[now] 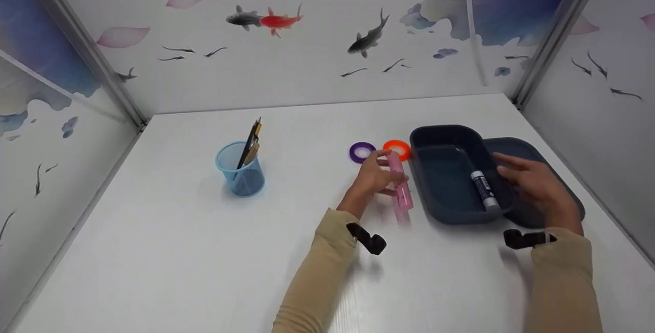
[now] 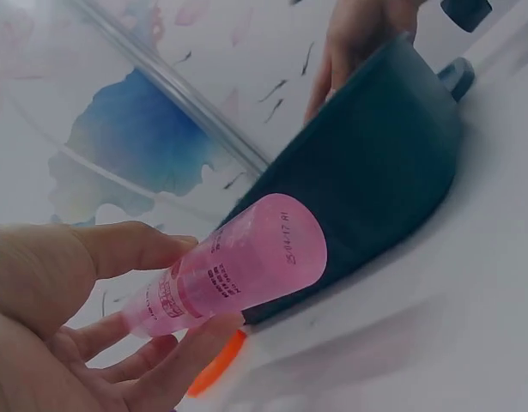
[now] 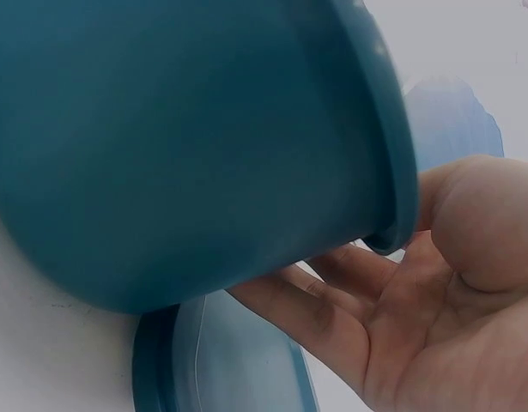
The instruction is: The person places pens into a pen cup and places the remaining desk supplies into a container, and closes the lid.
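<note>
My left hand (image 1: 376, 177) pinches a pink translucent tube-shaped bottle (image 1: 400, 184) between thumb and fingers, just left of a dark blue box (image 1: 442, 179). Dark print runs along its side, and the left wrist view shows its flat round end (image 2: 300, 245) with stamped figures. At the box's right side, my right hand (image 1: 542, 190) grips the rim, with the thumb at the edge and the fingers against the outer wall (image 3: 246, 197). Inside the box lies a white and dark-blue glue stick (image 1: 484, 192).
A dark blue lid (image 1: 527, 149) lies right of the box, partly under the right hand. Behind the left hand are a purple ring (image 1: 352, 154) and an orange ring (image 1: 397, 142). A light blue mesh cup (image 1: 245, 182) with several pens (image 1: 249, 143) stands at left. Patterned walls enclose the table.
</note>
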### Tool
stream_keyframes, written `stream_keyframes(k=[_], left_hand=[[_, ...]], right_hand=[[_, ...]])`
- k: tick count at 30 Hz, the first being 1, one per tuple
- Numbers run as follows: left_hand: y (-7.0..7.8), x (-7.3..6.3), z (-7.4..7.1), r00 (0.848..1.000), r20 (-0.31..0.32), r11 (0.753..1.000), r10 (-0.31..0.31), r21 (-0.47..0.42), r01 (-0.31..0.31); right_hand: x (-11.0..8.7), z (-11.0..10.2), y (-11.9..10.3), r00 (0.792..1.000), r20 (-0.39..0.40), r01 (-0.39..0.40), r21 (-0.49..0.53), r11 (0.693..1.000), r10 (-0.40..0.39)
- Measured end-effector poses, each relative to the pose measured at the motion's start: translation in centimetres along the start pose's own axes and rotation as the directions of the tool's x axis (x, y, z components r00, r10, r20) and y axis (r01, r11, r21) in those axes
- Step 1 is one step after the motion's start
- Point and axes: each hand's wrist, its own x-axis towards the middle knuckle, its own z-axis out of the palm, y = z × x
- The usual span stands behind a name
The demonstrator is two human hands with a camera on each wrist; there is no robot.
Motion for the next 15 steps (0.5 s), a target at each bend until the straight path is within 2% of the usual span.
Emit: stream_keyframes(k=[10,15], left_hand=[[2.6,-1.6,0.3,0.989,0.126,0.994,0.079,-0.088,-0.068],[3.3,-1.6,1.0,0.985,0.148,0.995,0.084,-0.058,-0.076]], right_hand=[[0.1,0.1,0.1,1.0,-0.001,-0.001,-0.018,1.0,0.001],[0.0,0.0,0.1,1.0,-0.001,-0.003,0.004,1.0,0.003]])
